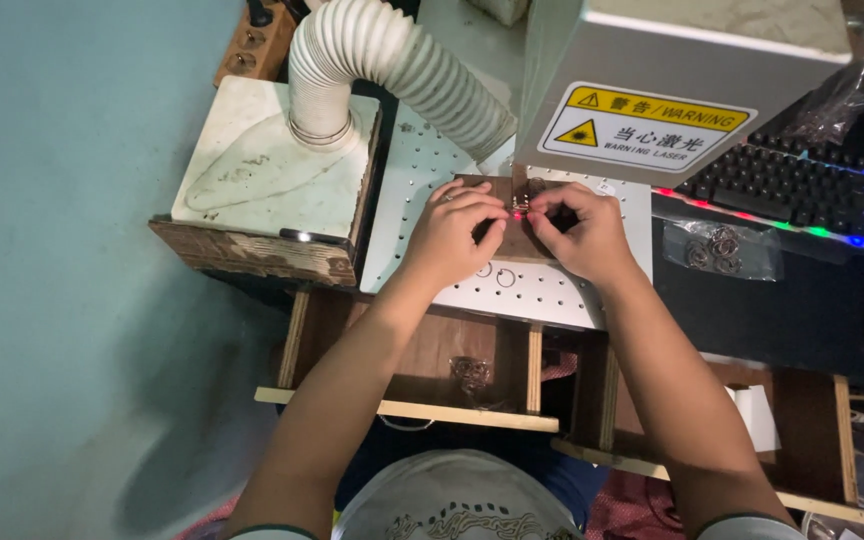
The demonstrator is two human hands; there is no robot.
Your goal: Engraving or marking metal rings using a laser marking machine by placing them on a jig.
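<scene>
Small metal ring (520, 204), lit by a red glow, is lying on a brown wooden block (514, 240) directly below the grey laser head (692, 60). It seems to be sitting there because the beam is coming down at that spot, and the block is lifting it above the white perforated plate (512, 285). Both hands are coming together over the block, just below the laser head. The left hand (449, 238) is curling its fingertips narrowly at the ring's left side, and the right hand (584, 232) is pinching at its right side, so the ring is sitting between the two sets of fingertips. I cannot tell if they are really gripping it or only steadying it. The white ribbed hose (392, 62) is ending left of the laser head, probably for taking away fumes. More rings in a clear bag (720, 250) are resting right of the laser head, beside a backlit keyboard (802, 190).
</scene>
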